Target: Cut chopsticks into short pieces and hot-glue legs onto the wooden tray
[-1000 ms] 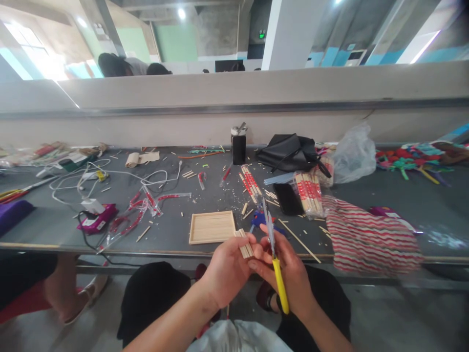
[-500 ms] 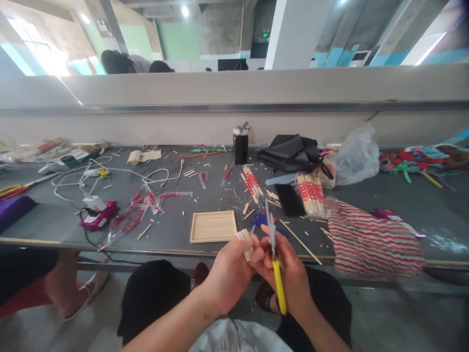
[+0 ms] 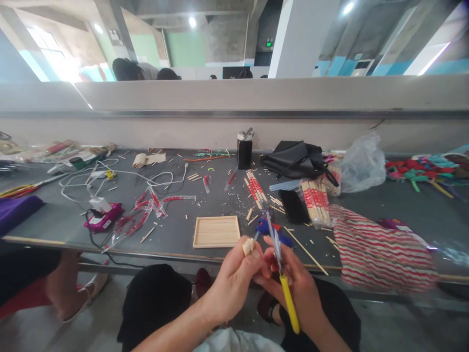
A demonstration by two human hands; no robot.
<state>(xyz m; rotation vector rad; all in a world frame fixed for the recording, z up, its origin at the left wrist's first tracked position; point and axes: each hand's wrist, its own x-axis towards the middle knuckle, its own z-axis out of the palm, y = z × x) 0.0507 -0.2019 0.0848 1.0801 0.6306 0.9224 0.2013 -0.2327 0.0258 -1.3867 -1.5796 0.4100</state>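
Note:
My left hand [image 3: 238, 271] is closed around a small bundle of short wooden sticks [image 3: 248, 246], whose pale ends stick up above the fingers. Beside it, my right hand [image 3: 293, 276] grips a pair of scissors with yellow handles [image 3: 289, 303], the blades pointing up and away from me. The fingertips of both hands come close together in front of my lap; whether they touch is hard to make out. A shallow rectangular tray of wooden sticks [image 3: 216, 246] lies on the table just beyond my left hand.
A blue glue gun [image 3: 263, 226] lies behind my right hand. Around it are a black phone [image 3: 294, 206], packed wooden sticks [image 3: 315, 200] and loose offcuts. A striped cloth [image 3: 381, 249] overhangs the front edge at right. White cables [image 3: 141, 177] and a purple power block [image 3: 106, 221] sit left.
My left hand has turned the stick bundle, so its ends now face up instead of its long sides. The scissors stay in my right hand. The whole view has shifted slightly.

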